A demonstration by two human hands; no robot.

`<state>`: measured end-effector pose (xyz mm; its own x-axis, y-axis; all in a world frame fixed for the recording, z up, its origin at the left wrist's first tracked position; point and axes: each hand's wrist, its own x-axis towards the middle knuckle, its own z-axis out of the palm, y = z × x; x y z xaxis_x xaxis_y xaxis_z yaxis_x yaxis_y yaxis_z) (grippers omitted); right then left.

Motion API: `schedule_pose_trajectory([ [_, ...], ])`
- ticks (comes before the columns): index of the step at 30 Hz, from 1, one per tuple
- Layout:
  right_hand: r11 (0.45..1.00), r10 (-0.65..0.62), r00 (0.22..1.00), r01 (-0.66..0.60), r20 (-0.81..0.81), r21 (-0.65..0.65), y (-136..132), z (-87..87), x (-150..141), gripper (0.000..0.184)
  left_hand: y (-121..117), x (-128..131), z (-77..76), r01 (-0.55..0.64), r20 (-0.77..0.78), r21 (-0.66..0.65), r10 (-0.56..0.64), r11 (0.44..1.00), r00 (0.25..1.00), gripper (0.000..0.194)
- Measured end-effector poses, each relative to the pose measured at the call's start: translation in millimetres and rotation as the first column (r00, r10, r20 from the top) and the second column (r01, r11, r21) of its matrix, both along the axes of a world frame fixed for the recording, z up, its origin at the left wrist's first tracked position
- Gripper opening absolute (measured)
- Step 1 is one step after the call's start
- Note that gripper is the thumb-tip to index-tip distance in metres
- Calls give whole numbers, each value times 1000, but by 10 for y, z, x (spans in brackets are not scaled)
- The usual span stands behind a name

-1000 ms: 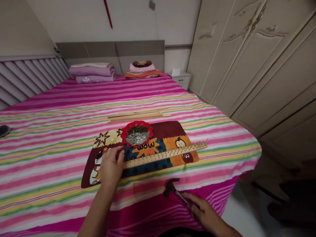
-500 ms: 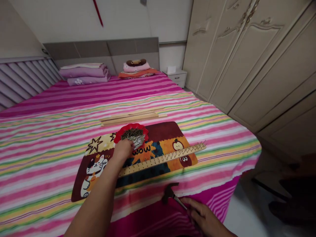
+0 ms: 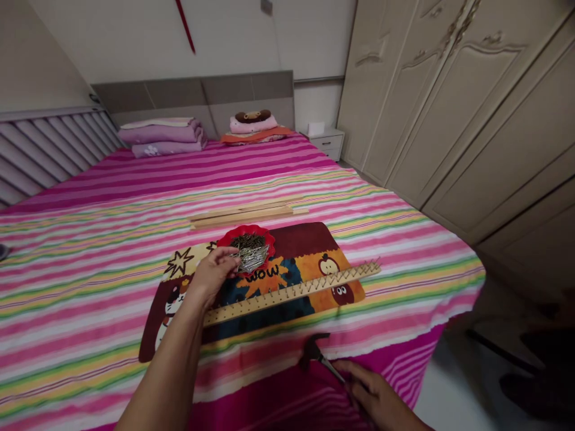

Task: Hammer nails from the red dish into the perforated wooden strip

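My left hand [image 3: 216, 270] is at the left rim of a red scalloped bowl [image 3: 271, 240], its thumb and fingers pinched together. Whatever lies between those fingertips is too small to make out. Dark nails [image 3: 249, 240] and silvery nails [image 3: 254, 258] fill the bowl. My right hand [image 3: 366, 386] grips the handle of a claw hammer [image 3: 312, 350], whose head is over the front of the bed. A long wooden strip [image 3: 287, 293] lies between my hands on a cartoon mat [image 3: 299, 239]. Nails stand along much of it, and small holes show at its left end.
Several bare wooden strips [image 3: 247, 212] lie behind the mat on a striped bedspread [image 3: 90, 287]. Folded bedding [image 3: 164, 136] and a second pile [image 3: 254, 129] rest by the headboard [image 3: 179, 99]. A wardrobe [image 3: 453, 102] and a nightstand [image 3: 330, 143] stand to the right.
My left hand has drawn back from among the nails to the bowl's left rim, its fingers now in plain view. My right hand and the hammer are held much the same.
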<state>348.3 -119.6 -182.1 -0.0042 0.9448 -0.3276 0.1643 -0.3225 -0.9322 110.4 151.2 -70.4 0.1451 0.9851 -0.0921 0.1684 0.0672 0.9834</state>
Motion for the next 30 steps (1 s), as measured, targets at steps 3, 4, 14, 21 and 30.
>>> schedule_pose_trajectory([
  [3,999,-43,999,44,23,-16,-8,-4,-24,39,-232,-34,76,3,184,-148,25,989,983,41],
  [4,998,-53,998,53,24,-29,-13,-9,-32,39,-316,-44,95,6,207,-193,35,981,978,40],
  [14,988,-67,997,60,-44,-141,-53,-9,-78,44,-917,-13,-190,-25,182,-260,75,965,980,40],
  [21,989,-58,998,53,-34,-137,-86,-55,-67,43,-1019,308,-524,-95,165,-244,138,965,977,44],
  [30,990,-30,999,27,-21,-139,-77,-45,-35,40,-1054,593,-776,-217,-10,-8,217,976,976,28],
])
